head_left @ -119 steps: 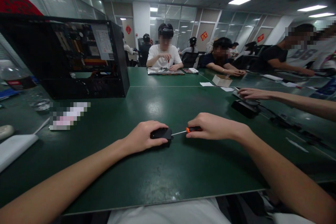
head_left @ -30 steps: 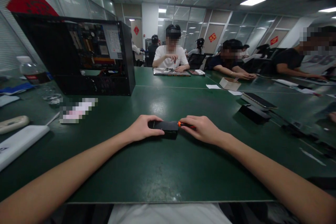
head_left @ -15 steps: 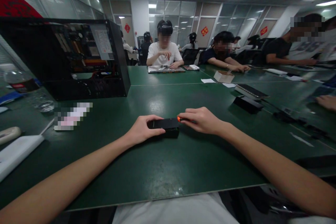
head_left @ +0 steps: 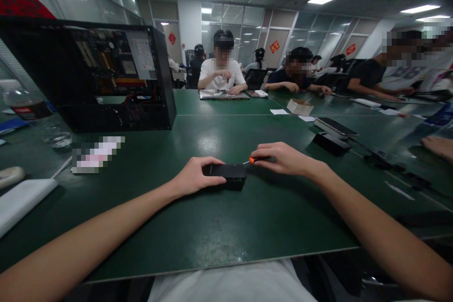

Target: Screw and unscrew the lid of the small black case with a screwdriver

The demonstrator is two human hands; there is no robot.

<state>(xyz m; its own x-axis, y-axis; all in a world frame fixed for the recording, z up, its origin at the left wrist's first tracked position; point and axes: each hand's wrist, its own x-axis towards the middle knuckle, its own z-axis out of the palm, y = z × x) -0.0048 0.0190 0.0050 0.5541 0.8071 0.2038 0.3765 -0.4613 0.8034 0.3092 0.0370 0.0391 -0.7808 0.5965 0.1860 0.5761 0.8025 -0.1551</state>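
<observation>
A small flat black box [head_left: 228,172] lies on the green table [head_left: 219,226] in front of me. My left hand [head_left: 194,176] is closed on its left end, thumb along the near side and fingers over the top. My right hand [head_left: 285,158] pinches a small screwdriver [head_left: 255,160] with an orange collar. Its thin metal shaft points left at the box's upper right corner, just above it.
An open black computer case [head_left: 95,80] stands at the back left, with a water bottle [head_left: 31,115] beside it. A white object [head_left: 19,203] lies at the left edge. A black device [head_left: 331,143] and a phone [head_left: 336,127] lie to the right. Other people sit around the tables.
The right hand has drawn the screwdriver slightly back to the right, so its metal shaft shows again. The left hand keeps hold of the box.
</observation>
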